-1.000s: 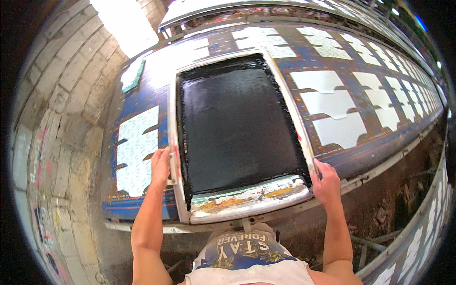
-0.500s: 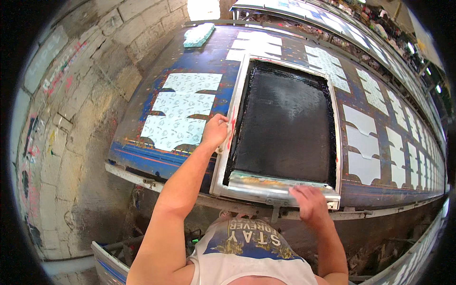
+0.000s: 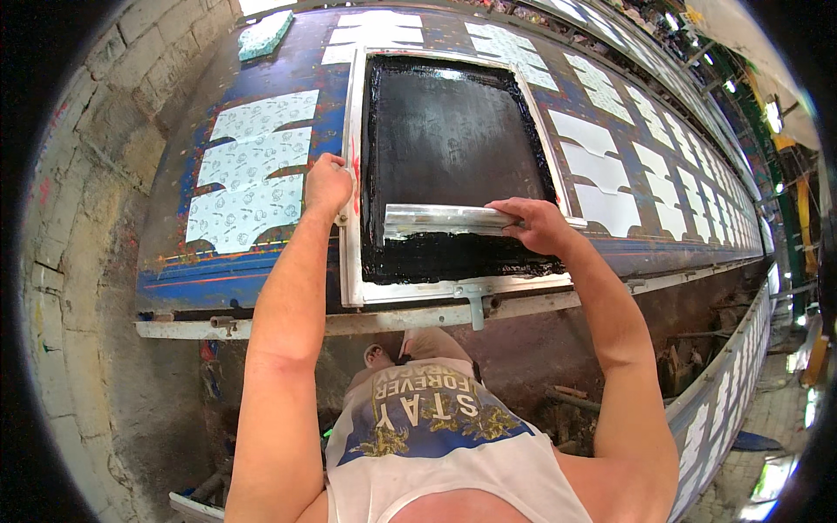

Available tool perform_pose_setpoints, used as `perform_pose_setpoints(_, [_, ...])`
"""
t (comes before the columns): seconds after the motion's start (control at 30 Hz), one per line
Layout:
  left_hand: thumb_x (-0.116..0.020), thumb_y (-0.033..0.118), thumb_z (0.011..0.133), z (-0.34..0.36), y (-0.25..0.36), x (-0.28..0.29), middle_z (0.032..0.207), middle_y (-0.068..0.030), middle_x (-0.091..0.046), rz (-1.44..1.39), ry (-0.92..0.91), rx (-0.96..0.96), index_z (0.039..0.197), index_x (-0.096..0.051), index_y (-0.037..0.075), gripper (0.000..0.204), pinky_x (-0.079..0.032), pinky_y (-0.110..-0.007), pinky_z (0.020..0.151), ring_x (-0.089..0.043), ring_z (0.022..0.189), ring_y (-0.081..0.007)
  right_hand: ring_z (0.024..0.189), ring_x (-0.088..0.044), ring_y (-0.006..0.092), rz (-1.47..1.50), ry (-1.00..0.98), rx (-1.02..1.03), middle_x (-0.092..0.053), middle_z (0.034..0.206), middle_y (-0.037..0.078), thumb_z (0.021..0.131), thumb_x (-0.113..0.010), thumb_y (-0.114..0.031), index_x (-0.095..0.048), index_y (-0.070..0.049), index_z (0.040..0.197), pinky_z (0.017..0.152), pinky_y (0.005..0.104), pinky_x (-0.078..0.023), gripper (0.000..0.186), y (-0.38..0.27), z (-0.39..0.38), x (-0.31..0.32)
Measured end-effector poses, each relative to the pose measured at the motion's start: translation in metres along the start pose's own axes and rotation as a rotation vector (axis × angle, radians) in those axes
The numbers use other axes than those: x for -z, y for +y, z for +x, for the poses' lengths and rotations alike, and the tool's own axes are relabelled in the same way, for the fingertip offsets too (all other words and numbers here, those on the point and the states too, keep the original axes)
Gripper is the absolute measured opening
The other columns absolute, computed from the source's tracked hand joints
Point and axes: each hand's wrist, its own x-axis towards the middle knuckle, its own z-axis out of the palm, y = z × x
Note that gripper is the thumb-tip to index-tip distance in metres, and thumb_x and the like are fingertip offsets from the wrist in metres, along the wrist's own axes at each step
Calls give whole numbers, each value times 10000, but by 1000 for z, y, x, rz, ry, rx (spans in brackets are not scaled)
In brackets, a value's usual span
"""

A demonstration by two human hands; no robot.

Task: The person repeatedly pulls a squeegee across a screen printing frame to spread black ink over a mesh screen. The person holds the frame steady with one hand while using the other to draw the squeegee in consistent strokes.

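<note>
1. Head view: screen frame (image 3: 352, 261) sits on a long, paint-stained surface (image 3: 209, 283), between printed panels (image 3: 253, 179) on the left and plain white panels (image 3: 597, 174) on the right.
2. Hands are apart. Right hand (image 3: 536, 227) is clamped on the right end of a metal bar (image 3: 440, 216), thumb below, fingers over the top; its grip hides that end.
3. Left hand (image 3: 330, 185) is curled at the frame's left side. Fingertips hidden, cannot tell if it grips.
4. Bar lies crosswise inside the frame, toward the near end, covering a strip of the black ink (image 3: 445, 148). More ink shows on its near side.
5. Obstructions: right forearm crosses the frame's near right corner and hides it. Bracket (image 3: 472, 305) sticks out from the near side, over the edge rail (image 3: 192, 329). Person's torso is just beyond that rail.
6. Around: pale green bundle (image 3: 265, 35) at the far left corner, block wall (image 3: 96, 218) on the left, more white pieces (image 3: 697, 431) at lower right.
</note>
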Motion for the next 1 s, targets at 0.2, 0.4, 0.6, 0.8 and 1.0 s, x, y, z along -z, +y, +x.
perform_pose_setpoints(0.2, [-567,165,1024,0,5,1,1196,-231,-798,-16,-17,35,1232,-762,100,292,-570,-510,1029,-753,1174,-416,1150,-782,333,24,-103,-18,-814,1265,118,914,-833,-103,-714,-218,1459,993,439,-604,570,10,11,-8])
perform_pose_setpoints(0.4, [-587,154,1002,2,2,0,1204,-238,-794,-7,-2,21,1228,-768,98,295,-569,-503,1022,-750,1176,-420,1169,-763,367,78,-243,-32,-806,1252,141,925,-816,-90,-714,-205,1440,995,461,-590,538,15,24,-10])
perform_pose_setpoints(0.6, [-606,148,988,0,1,1,1180,-239,-795,-27,1,28,1209,-764,85,279,-565,-498,1016,-751,1151,-424,1171,-757,398,-22,-247,39,-799,1247,155,960,-803,-206,-688,-236,1460,1001,501,-588,514,16,27,-13])
perform_pose_setpoints(0.8, [-612,147,1009,-2,5,2,1187,-232,-790,-63,-19,60,1199,-756,77,249,-560,-491,1019,-745,1152,-425,1189,-746,400,17,-353,36,-792,1260,183,983,-786,-270,-689,-158,1450,1026,508,-570,491,34,44,-19])
perform_pose_setpoints(1.0, [-682,160,1014,-6,7,4,1165,-214,-780,24,21,19,1190,-745,70,207,-552,-465,1016,-734,1155,-400,1125,-744,315,366,-560,76,-796,1220,198,938,-774,-243,-722,-13,1397,1041,443,-556,516,68,78,-19])
